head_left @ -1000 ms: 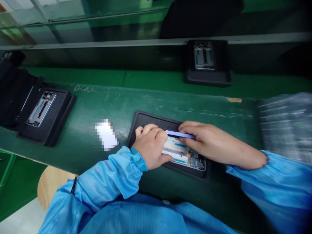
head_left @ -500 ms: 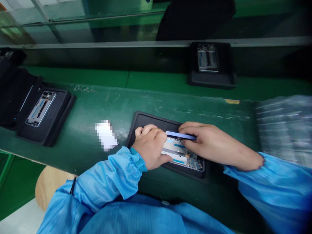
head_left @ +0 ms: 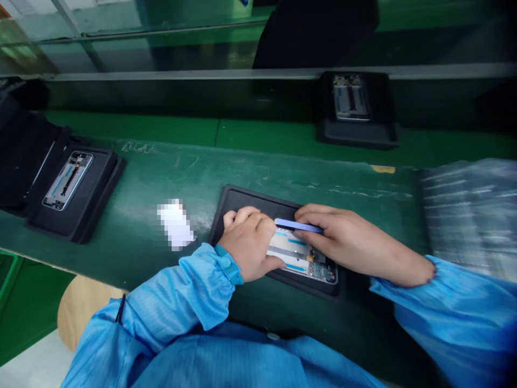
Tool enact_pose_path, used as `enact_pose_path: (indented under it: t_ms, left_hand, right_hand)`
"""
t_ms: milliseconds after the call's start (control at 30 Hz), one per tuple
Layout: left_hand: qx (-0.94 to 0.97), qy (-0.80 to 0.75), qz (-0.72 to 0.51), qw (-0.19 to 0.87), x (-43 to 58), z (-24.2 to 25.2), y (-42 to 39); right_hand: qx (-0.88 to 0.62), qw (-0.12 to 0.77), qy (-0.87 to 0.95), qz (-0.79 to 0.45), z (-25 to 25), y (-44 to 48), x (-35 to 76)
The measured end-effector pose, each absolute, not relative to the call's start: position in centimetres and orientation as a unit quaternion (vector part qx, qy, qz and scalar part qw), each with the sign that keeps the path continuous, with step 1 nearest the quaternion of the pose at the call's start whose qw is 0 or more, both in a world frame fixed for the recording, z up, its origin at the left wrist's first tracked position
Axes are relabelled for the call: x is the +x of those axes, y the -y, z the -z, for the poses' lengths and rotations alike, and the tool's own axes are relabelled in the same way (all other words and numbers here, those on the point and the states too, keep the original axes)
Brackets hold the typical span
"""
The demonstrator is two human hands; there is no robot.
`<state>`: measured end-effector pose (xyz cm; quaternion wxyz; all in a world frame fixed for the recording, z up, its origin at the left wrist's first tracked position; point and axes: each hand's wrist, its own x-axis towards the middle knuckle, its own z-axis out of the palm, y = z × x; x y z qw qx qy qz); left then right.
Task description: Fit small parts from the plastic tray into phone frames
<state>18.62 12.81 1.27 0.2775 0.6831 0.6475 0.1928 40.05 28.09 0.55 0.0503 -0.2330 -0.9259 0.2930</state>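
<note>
We cannot read the pixelated white label [head_left: 175, 224]; the left hand [head_left: 248, 242] hides part of the phone frame [head_left: 302, 256]; blurred plastic sheeting [head_left: 468, 215] runs off the right edge.

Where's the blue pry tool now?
In the head view, the blue pry tool sits in the right hand, across the top of the phone frame in the black tray, beside the left hand.
</note>
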Motion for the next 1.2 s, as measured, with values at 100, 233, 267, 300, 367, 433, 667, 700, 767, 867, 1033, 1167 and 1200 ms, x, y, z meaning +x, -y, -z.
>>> enact_pose_path:
  t_ms: [100, 233, 267, 300, 367, 433, 667, 700, 767, 867, 1033, 1167, 1200]
  left_hand:
    - [0.684, -0.645, -0.194, 0.279, 18.6, -1.2, -12.8]
    - [0.685, -0.646, -0.196, 0.274, 18.6, -1.1, -12.7]
    - [0.684, -0.648, -0.197, 0.273, 18.6, -1.0, -12.7]
    - [0.683, -0.649, -0.197, 0.272, 18.7, -1.0, -12.7]
    - [0.683, -0.650, -0.196, 0.270, 18.7, -1.0, -12.7]
    - [0.684, -0.649, -0.196, 0.269, 18.7, -1.0, -12.8]
    - [0.684, -0.648, -0.198, 0.269, 18.7, -0.8, -12.8]
    - [0.684, -0.648, -0.199, 0.268, 18.7, -0.8, -12.8]
    - [0.683, -0.650, -0.199, 0.266, 18.7, -0.7, -12.8]
    - [0.683, -0.653, -0.197, 0.260, 18.6, -0.7, -12.8]
    - [0.685, -0.650, -0.199, 0.260, 18.6, -0.6, -12.8]
    - [0.684, -0.650, -0.198, 0.265, 18.6, -0.5, -12.7]
    - [0.683, -0.651, -0.200, 0.263, 18.5, -0.4, -12.7]
  right_hand:
    - [-0.251, 0.072, 0.921, -0.289, -0.1, -27.7, 40.4]
    - [-0.275, 0.089, 0.912, -0.290, 0.4, -27.4, 40.8]
    - [-0.274, 0.085, 0.912, -0.293, 0.4, -27.5, 40.8]
    - [-0.271, 0.081, 0.912, -0.296, 0.4, -27.7, 40.9]
    - [-0.259, 0.073, 0.914, -0.304, 0.3, -28.0, 41.1]
    - [-0.249, 0.068, 0.914, -0.312, 0.1, -28.2, 41.2]
    - [-0.254, 0.069, 0.918, -0.296, -0.7, -28.1, 40.1]
    - [-0.254, 0.058, 0.917, -0.302, -0.8, -28.4, 39.7]
    - [-0.258, 0.017, 0.910, -0.325, -1.2, -29.3, 38.8]
    - [-0.265, -0.045, 0.894, -0.359, -1.9, -30.3, 38.5]
    - [-0.383, 0.115, 0.847, -0.349, -3.1, -28.0, 42.1]
    - [-0.472, 0.398, 0.677, -0.402, -3.0, -23.3, 44.9]
    - [-0.462, 0.419, 0.664, -0.412, -2.8, -22.4, 45.0]
